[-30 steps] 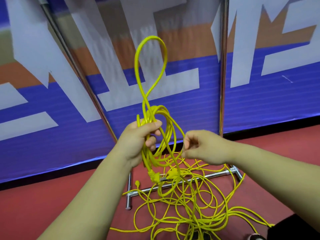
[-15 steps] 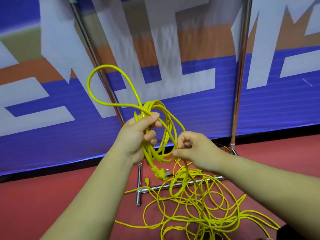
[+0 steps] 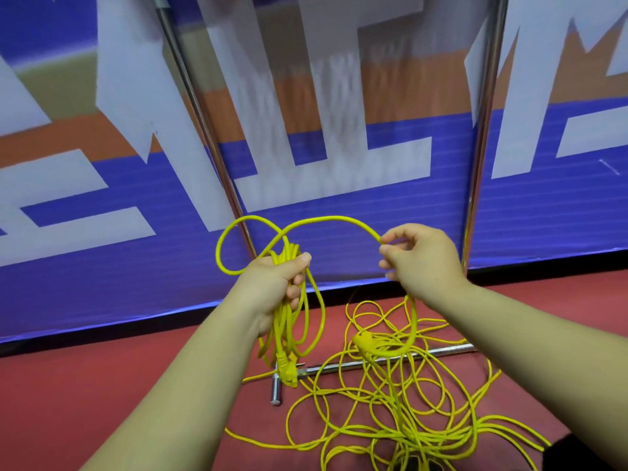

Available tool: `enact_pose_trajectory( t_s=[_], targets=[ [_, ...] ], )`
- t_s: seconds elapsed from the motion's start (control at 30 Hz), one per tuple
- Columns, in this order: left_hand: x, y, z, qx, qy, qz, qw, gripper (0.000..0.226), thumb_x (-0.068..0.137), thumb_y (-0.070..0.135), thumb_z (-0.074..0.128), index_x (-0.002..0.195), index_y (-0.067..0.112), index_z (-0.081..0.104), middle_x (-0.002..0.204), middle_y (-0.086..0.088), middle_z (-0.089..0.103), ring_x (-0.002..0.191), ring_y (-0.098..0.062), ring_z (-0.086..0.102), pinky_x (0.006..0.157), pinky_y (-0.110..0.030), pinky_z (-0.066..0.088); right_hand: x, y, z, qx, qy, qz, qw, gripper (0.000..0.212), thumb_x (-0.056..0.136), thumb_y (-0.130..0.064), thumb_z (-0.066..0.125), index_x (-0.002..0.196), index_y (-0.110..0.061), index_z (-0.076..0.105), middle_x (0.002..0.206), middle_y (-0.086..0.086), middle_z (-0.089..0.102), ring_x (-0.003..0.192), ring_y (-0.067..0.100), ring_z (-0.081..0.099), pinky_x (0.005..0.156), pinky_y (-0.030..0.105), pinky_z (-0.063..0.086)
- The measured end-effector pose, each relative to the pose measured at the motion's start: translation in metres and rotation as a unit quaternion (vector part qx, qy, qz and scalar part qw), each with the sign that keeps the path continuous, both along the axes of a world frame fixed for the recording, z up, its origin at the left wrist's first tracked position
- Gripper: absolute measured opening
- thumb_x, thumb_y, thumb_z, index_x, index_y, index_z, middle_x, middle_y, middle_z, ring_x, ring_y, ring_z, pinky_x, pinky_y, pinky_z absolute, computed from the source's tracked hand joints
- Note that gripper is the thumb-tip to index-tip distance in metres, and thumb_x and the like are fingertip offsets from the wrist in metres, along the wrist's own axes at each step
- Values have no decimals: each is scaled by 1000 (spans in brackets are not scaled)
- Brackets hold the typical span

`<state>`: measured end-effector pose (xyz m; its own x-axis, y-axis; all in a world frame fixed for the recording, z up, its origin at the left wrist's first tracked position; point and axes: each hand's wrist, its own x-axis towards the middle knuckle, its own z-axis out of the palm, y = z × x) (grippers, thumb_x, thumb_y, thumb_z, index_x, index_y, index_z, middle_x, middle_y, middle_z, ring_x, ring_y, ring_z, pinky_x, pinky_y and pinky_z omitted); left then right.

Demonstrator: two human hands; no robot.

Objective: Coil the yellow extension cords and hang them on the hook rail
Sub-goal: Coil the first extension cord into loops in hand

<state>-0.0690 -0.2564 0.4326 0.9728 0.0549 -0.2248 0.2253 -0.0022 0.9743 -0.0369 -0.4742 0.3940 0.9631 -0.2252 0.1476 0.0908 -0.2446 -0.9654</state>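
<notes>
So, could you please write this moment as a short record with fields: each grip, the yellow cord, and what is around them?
left grip: fingers curled round the coiled loops, which hang below it
right grip: pinches one strand that arcs over from the coil
plug: hangs at the bottom of the coiled loops
loose cord: tangled on the red floor, crossing a metal bar
hook rail: not in view
backdrop: blue, white and orange banner

Yellow cord coil (image 3: 289, 321) hanging bunched, plug (image 3: 288, 370) lowest; remaining cord (image 3: 401, 413) tangled loose on floor.
</notes>
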Motion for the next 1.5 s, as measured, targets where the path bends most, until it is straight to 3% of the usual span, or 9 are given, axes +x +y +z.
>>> enact_pose_trajectory(
  t_s=[0.23,0.43,0.7,1.0,1.07,1.13,1.23,1.43,1.5],
  targets=[
    [1,5,-4,24,41,-5,999,29,103,33,54,85,10,60,55,2,42,37,-8,32,37,-21,32,17,-29,-29,14,182,49,982,20,95,2,55,103,-16,58,77,14,61,64,23,67,63,40,59],
    [2,2,-6,77,-10,-40,996,26,104,26,53,85,9,60,57,-1,42,39,-12,31,40,-23,34,9,-19,-15,20,151,153,976,12,89,-3,65,92,-14,60,78,11,61,68,22,63,74,42,59],
    [-1,-9,-11,178,-60,-106,976,38,101,24,59,68,8,49,50,-6,36,41,-19,31,47,-28,36,0,-4,17,59,52,222,972,29,82,0,73,106,-11,59,67,4,61,55,18,54,56,29,45],
    [2,-15,-22,193,-55,-107,974,31,100,22,60,74,7,53,53,-7,42,40,-18,34,51,-31,38,22,-26,25,-75,-156,-22,985,6,84,-29,75,90,-30,76,73,-12,66,68,5,58,64,19,44],
    [5,-9,-24,165,-52,-74,982,27,99,24,61,80,5,57,58,-9,43,41,-17,34,50,-31,40,36,-58,8,-138,-103,-113,979,9,90,-29,68,96,-25,74,88,-9,70,84,13,62,72,22,45],
    [6,-5,-25,119,-54,-44,990,23,100,23,59,87,4,59,60,-8,43,40,-14,35,45,-27,38,46,-83,-24,-354,77,-58,930,19,95,-22,56,101,-14,72,102,5,71,94,27,65,79,30,51],
    [7,-2,-25,54,-46,-14,997,22,101,22,58,89,4,60,58,-2,43,39,-10,35,41,-23,37,35,-83,-62,-598,247,123,753,24,91,-12,50,103,-10,70,107,12,67,99,33,65,85,36,56],
    [11,8,-15,-56,-38,26,997,20,101,20,56,84,10,60,61,-1,48,42,-8,42,42,-21,42,32,-65,-73,-673,250,246,652,27,92,-13,50,109,-13,71,97,10,68,101,31,66,74,31,46],
    [10,8,-10,-86,-54,24,995,18,102,18,54,86,12,60,63,1,51,45,-7,44,44,-20,43,38,-66,-76,-662,255,255,657,20,90,-17,55,103,-16,71,101,10,70,98,32,65,72,31,42]
  ],
)
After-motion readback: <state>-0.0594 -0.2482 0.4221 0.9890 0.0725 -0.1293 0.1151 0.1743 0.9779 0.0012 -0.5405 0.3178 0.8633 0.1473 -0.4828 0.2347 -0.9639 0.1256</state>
